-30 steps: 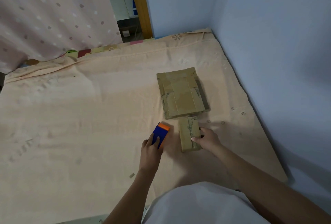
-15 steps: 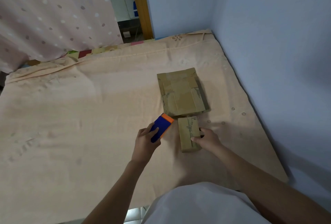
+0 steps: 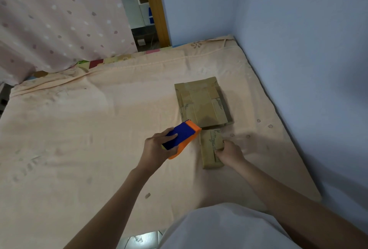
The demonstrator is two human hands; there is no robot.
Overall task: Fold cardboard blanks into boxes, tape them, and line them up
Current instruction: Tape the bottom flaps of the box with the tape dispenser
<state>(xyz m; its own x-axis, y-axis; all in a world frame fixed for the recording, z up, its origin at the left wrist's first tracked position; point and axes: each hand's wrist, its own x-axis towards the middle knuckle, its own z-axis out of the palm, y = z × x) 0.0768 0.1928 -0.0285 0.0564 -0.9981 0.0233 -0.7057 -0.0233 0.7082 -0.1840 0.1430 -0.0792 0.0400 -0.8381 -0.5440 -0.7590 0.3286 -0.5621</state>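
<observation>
Your right hand [image 3: 229, 152] rests on the small folded box [image 3: 211, 148], fingers curled over its right edge and top, thumb on the seam. The box lies flat on the peach sheet [image 3: 79, 149], its long axis running 12 to 6 o'clock. Dark print runs lengthwise along its top, too blurred to read. Just beyond it at 12 o'clock lies the stack of flat cardboard blanks [image 3: 203, 103], same axis, its print also unreadable. Your left hand [image 3: 157, 149] grips the blue-and-orange tape dispenser [image 3: 182, 139], fingers wrapped round the blue body, the orange end pointing to 1 o'clock beside the box's far left corner.
</observation>
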